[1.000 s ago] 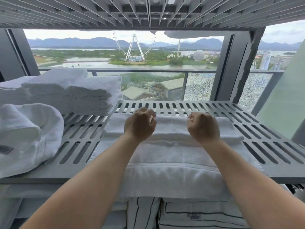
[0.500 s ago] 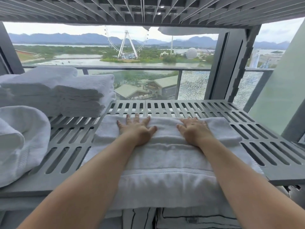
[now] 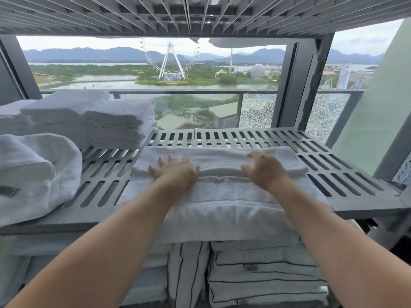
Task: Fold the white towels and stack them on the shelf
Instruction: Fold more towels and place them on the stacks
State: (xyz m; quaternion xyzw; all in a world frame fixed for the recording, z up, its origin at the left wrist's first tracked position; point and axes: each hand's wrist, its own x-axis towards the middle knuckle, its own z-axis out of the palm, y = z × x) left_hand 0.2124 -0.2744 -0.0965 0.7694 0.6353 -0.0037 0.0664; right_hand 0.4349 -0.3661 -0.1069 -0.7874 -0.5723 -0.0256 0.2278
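Observation:
A white towel [image 3: 222,196] lies folded on the grey slotted shelf [image 3: 333,174], its near part hanging over the front edge. My left hand [image 3: 175,172] lies flat on the towel's folded far part, fingers spread. My right hand [image 3: 264,171] rests on the same fold further right, fingers slightly arched and lifted. A stack of folded white towels [image 3: 93,121] sits at the shelf's back left.
A loosely bundled white towel [image 3: 33,174] lies at the front left of the shelf. Striped white linens [image 3: 262,274] fill the shelf below. Another slotted shelf [image 3: 200,16] hangs close overhead. A window and balcony rail stand behind.
Both hands went from curled above the towel to flat on its fold. Since half a second ago the right hand's fingers have arched up a little; the view tilted slightly.

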